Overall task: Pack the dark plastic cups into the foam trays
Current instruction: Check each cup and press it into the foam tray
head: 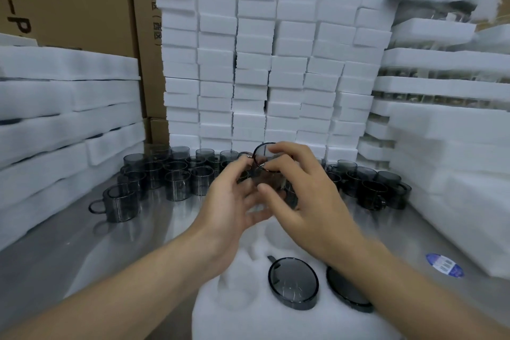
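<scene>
Foam tray at 6 o'clock holds 2 cups; loose cups at 12 o'clock, foam blocks behind.

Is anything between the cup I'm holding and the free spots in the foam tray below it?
Nothing visible. The left hand and right hand hold the cup above the foam tray; two seated cups fill its right side, and its left side looks free.
</scene>
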